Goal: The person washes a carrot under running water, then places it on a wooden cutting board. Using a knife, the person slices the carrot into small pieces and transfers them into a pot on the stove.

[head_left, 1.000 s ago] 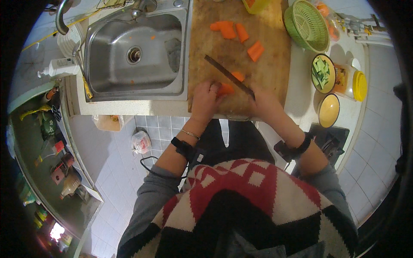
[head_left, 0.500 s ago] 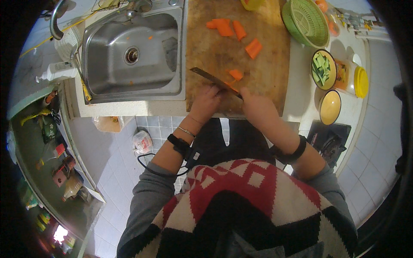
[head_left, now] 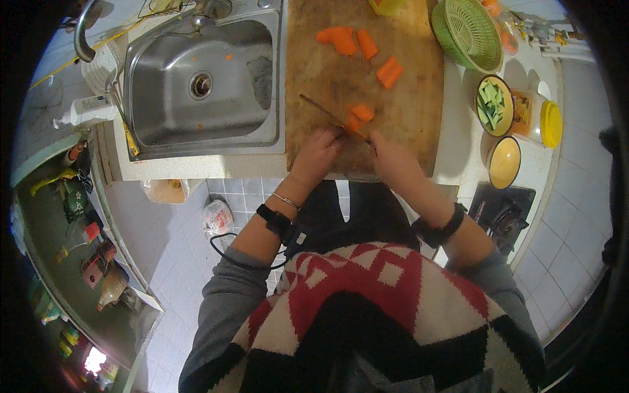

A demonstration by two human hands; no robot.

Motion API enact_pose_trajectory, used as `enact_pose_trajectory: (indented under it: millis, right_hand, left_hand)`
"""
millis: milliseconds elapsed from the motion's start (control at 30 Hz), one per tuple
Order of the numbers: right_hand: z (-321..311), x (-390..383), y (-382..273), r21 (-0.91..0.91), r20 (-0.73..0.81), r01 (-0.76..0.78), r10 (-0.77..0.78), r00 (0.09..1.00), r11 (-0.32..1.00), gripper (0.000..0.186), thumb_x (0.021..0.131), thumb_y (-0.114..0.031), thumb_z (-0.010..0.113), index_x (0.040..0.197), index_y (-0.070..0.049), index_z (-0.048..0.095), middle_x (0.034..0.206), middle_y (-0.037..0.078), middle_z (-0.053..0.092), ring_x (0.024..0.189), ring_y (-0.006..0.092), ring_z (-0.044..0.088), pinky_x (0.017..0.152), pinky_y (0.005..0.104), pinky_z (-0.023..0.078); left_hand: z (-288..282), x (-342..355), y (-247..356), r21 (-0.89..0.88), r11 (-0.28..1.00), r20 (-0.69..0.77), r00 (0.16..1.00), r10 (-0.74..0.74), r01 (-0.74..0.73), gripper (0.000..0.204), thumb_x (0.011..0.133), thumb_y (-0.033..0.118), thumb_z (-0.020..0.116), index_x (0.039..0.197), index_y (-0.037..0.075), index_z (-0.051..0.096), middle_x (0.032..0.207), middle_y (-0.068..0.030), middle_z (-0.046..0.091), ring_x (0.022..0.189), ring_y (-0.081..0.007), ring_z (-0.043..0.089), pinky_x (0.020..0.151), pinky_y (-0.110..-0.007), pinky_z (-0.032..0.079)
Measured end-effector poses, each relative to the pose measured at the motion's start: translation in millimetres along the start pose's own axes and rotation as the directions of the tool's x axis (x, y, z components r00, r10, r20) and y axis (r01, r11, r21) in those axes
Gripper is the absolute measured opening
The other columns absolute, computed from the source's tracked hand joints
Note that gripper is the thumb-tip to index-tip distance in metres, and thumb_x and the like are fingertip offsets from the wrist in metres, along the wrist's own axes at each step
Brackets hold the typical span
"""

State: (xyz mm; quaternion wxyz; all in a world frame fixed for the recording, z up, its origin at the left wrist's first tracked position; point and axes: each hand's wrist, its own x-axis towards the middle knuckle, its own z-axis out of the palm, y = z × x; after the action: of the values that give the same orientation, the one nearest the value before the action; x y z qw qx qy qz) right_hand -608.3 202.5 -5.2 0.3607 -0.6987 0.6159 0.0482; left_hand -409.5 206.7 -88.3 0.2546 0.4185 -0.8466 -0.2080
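Observation:
On the wooden cutting board point(head_left: 367, 85), my right hand point(head_left: 394, 162) grips the handle end of a knife point(head_left: 320, 108). Its dark blade points up and left across the board and appears thin, nearly edge-on. My left hand point(head_left: 320, 152) is closed just on the near side of the blade, its curled fingertips on a carrot piece point(head_left: 354, 123) that fingers and blade partly hide. Cut carrot bits point(head_left: 362, 112) lie right beyond the blade. Farther up the board rest several larger carrot chunks point(head_left: 344, 40), one of them a split-looking chunk point(head_left: 390, 73) toward the right.
A steel sink point(head_left: 170, 85) adjoins the board's left side. To the right stand a green colander point(head_left: 462, 39), a bowl of cut green vegetable point(head_left: 491, 105), an empty yellow bowl point(head_left: 504, 162) and a yellow-lidded jar point(head_left: 549, 124). A black stove point(head_left: 501, 216) lies nearer on that side.
The knife blade has turned from showing its broad side to almost edge-on. The carrot bits beyond it have spread slightly to the right. Both hands stay in nearly the same place.

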Motion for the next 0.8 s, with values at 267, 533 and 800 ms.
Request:
enact_pose_trajectory:
  millis: [267, 533, 800]
  right_hand:
    - [5, -5, -8, -0.102, 0.012, 0.046, -0.045, 0.999, 0.994, 0.028, 0.083, -0.011, 0.056, 0.108, -0.005, 0.047, 0.08, 0.02, 0.067, 0.075, 0.0392, 0.066, 0.063, 0.0497, 0.051]
    - [13, 5, -2, 0.033, -0.047, 0.016, -0.015, 0.999, 0.999, 0.028, 0.086, -0.011, 0.052, 0.113, -0.005, 0.048, 0.082, 0.023, 0.065, 0.077, 0.0431, 0.064, 0.067, 0.053, 0.049]
    - [7, -3, -7, -0.032, 0.001, 0.053, -0.053, 0.999, 0.998, 0.035, 0.085, -0.01, 0.053, 0.119, -0.003, 0.047, 0.081, 0.024, 0.065, 0.077, 0.0437, 0.063, 0.067, 0.0536, 0.049]
  left_hand:
    - [-2, -1, 1, -0.005, 1.0, 0.001, 1.0, -0.024, 0.024, 0.024, 0.078, 0.008, 0.06, 0.101, 0.005, 0.065, 0.109, -0.0099, 0.059, 0.102, -0.0287, 0.056, 0.087, -0.036, 0.048]
    - [-1, 1, -1, -0.036, 0.999, -0.047, 0.999, 0.027, -0.028, 0.022, 0.077, 0.01, 0.07, 0.098, 0.004, 0.066, 0.101, -0.0107, 0.06, 0.096, -0.0304, 0.058, 0.082, -0.038, 0.049]
    - [-2, -3, -1, -0.052, 0.999, -0.006, 1.0, -0.018, 0.018, 0.024, 0.08, 0.009, 0.062, 0.104, 0.005, 0.065, 0.11, -0.0102, 0.059, 0.102, -0.028, 0.057, 0.088, -0.037, 0.048]
